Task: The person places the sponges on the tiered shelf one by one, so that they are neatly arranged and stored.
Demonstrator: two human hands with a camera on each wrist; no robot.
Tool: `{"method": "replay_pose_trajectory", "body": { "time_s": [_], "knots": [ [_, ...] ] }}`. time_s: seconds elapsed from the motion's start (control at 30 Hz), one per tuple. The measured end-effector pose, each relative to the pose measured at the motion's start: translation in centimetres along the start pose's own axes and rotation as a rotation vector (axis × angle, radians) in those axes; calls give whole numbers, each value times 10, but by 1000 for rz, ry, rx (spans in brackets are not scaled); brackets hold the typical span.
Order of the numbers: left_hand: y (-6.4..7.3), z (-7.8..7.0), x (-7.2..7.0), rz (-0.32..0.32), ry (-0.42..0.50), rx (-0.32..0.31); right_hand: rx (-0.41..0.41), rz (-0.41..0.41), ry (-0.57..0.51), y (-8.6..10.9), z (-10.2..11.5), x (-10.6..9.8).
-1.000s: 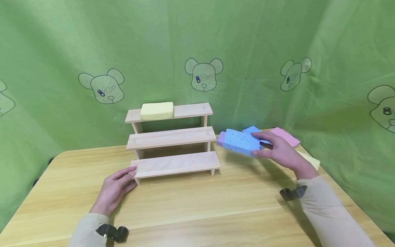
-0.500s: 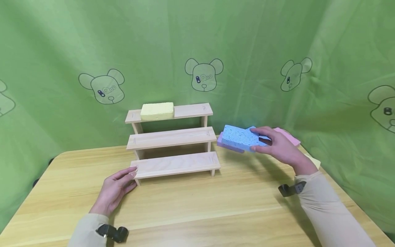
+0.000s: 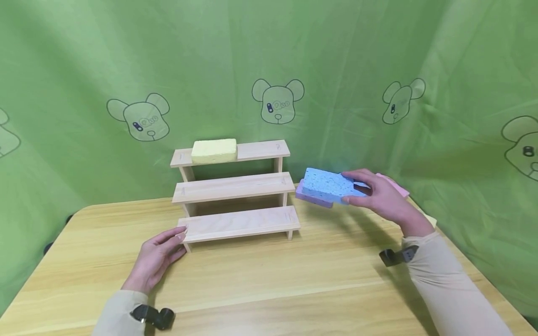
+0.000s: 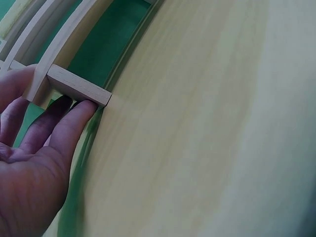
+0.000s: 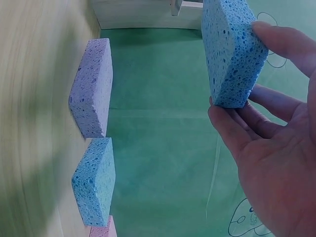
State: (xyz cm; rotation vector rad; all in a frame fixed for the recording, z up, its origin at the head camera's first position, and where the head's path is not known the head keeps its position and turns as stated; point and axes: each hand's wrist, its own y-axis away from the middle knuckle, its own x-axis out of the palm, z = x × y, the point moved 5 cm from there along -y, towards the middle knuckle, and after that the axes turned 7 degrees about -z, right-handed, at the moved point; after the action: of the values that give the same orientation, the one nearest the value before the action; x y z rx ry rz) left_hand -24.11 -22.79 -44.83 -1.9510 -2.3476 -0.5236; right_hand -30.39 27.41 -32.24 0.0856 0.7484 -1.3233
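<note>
Our left hand (image 3: 156, 257) grips the stand (image 3: 239, 223) at its seven o'clock edge. At the stand's three o'clock, our right hand (image 3: 386, 200), thumb and fingers spread, pinches the blue sponge (image 3: 325, 183); only the right wrist view shows free room between it and the purple sponge (image 5: 91, 89).

Your three-tier stand (image 3: 235, 187), left of centre, is smooth, matt wood; your blue sponge (image 3: 327, 183), right of centre, is rough and porous; the upper-frame curtain (image 3: 336, 51) is cloth.
</note>
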Motion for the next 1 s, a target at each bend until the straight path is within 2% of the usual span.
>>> {"method": "replay_pose_trajectory", "body": {
  "time_s": [0.5, 0.73, 1.0],
  "knots": [
    [-1, -1, 0, 0, -2, 0, -25, 1, 21, -4, 7, 1],
    [0, -1, 0, 4, -4, 3, 7, -17, -17, -10, 15, 1],
    [0, -1, 0, 7, 5, -4, 9, -31, -3, -17, 23, 3]
  ]
}}
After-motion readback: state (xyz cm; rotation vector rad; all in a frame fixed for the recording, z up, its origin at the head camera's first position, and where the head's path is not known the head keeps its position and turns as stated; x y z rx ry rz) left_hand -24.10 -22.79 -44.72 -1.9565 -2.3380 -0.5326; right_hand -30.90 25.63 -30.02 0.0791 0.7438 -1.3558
